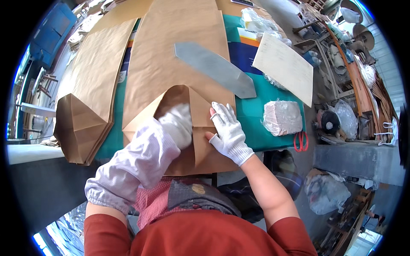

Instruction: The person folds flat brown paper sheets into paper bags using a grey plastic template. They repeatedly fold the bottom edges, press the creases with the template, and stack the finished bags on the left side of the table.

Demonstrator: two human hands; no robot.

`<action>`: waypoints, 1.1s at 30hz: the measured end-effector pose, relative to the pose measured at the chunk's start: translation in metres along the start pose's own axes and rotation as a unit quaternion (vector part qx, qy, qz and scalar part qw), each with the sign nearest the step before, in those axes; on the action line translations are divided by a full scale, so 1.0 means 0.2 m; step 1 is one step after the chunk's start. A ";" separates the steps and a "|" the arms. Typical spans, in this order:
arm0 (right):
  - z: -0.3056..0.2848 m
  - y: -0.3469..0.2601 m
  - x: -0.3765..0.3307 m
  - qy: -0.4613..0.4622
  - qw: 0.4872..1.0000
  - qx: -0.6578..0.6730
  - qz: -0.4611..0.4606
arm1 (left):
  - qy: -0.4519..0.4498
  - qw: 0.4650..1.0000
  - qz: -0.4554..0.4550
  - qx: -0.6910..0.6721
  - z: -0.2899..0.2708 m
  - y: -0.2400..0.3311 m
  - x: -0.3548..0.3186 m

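A large brown paper bag [175,25] lies lengthwise before me, its near end spread into folded flaps. My left hand [178,126], in a white glove with a pale sleeve cover on the forearm, is at the opening between the flaps. Motion blurs its fingers, so their shape is unclear. My right hand [228,133] wears a white glove with some fingertips bare. It lies flat on the right-hand flap, fingers stretched and thumb apart. Across the bag beyond my hands rests a grey flat plate [213,68] with pointed ends.
More brown paper bags [92,72] are stacked at the left, near ends folded open. On the green table surface [252,111] at the right are a plastic-wrapped bundle [282,118], red-handled scissors [300,141] and a pale board [284,66]. Crumpled clear plastic [258,20] lies farther back.
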State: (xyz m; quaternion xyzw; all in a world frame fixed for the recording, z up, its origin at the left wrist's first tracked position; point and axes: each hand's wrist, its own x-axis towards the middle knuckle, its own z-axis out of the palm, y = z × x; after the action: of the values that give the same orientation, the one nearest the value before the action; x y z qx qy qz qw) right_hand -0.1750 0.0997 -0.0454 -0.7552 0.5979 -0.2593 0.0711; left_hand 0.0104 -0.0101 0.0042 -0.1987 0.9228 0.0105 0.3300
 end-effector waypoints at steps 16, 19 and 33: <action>0.01 -0.11 0.07 -0.030 0.994 -0.104 -0.001 | 0.118 0.930 -0.257 -0.234 -0.06 -0.20 0.06; -0.03 -0.10 0.01 -0.045 0.994 -0.097 0.015 | 0.010 0.902 -0.067 -0.426 -0.40 -0.34 -0.51; 0.23 -0.11 0.32 -0.012 0.989 -0.143 -0.040 | 0.353 0.881 -0.132 -0.285 0.71 -0.28 -0.54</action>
State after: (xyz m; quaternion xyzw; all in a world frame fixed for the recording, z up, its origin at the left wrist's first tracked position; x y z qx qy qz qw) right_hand -0.1237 0.0367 -0.0568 -0.7840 0.5971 -0.1649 -0.0405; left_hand 0.1927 -0.0023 -0.0339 -0.3948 0.9006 0.1585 -0.0898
